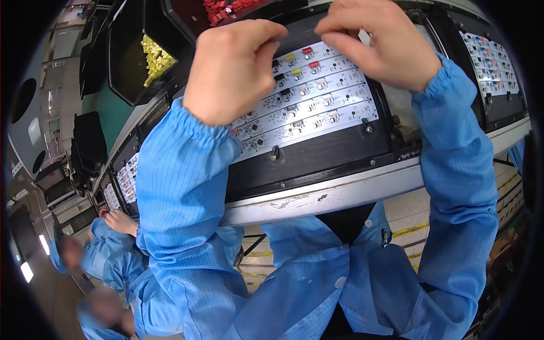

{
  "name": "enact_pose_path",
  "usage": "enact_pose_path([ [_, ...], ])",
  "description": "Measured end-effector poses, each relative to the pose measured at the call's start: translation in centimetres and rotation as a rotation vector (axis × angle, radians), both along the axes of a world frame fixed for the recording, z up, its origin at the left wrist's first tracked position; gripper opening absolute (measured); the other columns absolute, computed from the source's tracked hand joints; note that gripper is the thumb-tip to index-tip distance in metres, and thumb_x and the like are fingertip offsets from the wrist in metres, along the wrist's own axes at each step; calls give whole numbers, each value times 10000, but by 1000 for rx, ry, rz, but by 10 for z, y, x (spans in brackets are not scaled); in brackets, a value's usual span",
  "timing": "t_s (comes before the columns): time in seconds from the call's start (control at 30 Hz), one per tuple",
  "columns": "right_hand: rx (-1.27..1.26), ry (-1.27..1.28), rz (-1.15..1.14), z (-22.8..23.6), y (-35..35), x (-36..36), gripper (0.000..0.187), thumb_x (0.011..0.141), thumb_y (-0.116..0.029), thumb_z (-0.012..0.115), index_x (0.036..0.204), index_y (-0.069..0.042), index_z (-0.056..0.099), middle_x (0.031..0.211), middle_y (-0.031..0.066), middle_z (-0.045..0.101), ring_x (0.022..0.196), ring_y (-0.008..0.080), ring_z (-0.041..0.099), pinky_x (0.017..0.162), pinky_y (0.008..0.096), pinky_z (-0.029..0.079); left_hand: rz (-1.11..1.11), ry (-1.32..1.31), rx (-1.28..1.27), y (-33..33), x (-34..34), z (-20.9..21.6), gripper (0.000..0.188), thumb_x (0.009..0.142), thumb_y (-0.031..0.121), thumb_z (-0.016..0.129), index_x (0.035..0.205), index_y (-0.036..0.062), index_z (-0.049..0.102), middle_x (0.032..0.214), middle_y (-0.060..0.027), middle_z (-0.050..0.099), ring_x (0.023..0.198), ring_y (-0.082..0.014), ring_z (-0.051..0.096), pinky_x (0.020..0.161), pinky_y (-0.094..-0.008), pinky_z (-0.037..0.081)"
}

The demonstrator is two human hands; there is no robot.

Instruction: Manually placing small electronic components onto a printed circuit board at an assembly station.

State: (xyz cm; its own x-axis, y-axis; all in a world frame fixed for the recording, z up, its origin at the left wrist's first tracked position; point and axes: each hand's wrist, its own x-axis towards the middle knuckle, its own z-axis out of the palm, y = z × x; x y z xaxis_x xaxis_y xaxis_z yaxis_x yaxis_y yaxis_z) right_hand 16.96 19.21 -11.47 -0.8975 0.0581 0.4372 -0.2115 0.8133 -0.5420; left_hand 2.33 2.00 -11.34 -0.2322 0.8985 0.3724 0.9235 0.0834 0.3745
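Observation:
My left hand (235, 71) is curled over the left part of a white circuit board panel (345, 93), fingertips bent toward the thumb. Whatever it may pinch does not show. Across from it, my right hand (391, 48) hovers over the panel's far right side, thumb and fingers drawn together; I cannot make out anything in them. Between the hands, red connectors (314, 64) and yellow connectors (296, 71) stand on the panel's far strips. The nearer strips carry small dark chips. A black fixture (317, 144) holds the panel.
A black bin (122, 62) of yellow parts (156, 59) stands at the far left, and red parts (229, 10) lie in another bin beyond my hands. A metal rail (323, 195) runs along the near edge. Another panel (490, 65) sits at right. Co-workers in blue (110, 249) work at left.

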Motion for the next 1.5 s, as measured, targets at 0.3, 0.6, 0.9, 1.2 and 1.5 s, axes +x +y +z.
enact_pose_path([
  [0.3,206,63,134,-40,-19,-18,157,739,9,705,887,-31,672,892,82,662,841,270,604,743,357,499,218,-74,302,-71,6,37,178,818,-70,655,983,-23,702,817,-59,708,702,-90,645,644,-203,509],
  [0.6,223,-102,127,-29,-34,-25,168,733,62,670,870,-32,648,854,87,652,824,287,594,712,367,487,400,-203,378,-127,-9,6,181,821,-57,660,994,-19,697,853,-80,710,728,-115,651,668,-226,515],
  [0.9,95,-203,17,-10,-32,-18,257,835,124,539,1018,-8,663,965,95,579,883,196,584,763,256,461,415,-262,481,-138,-12,-4,185,833,-27,669,1013,-2,705,862,-71,707,764,-115,646,688,-234,512],
  [1.2,87,-246,-33,-10,-32,-19,218,841,42,623,1045,-12,676,952,82,605,833,170,603,728,264,486,389,-186,509,-144,-16,-13,186,851,-2,674,1033,18,709,919,-88,716,818,-149,673,740,-255,540],
  [1.5,148,-211,-12,-16,-35,-25,181,806,77,653,968,1,680,892,84,657,725,168,623,673,247,495,364,-206,527,-144,-16,-11,184,854,-9,667,1032,15,706,918,-90,716,840,-157,682,743,-254,540],
])
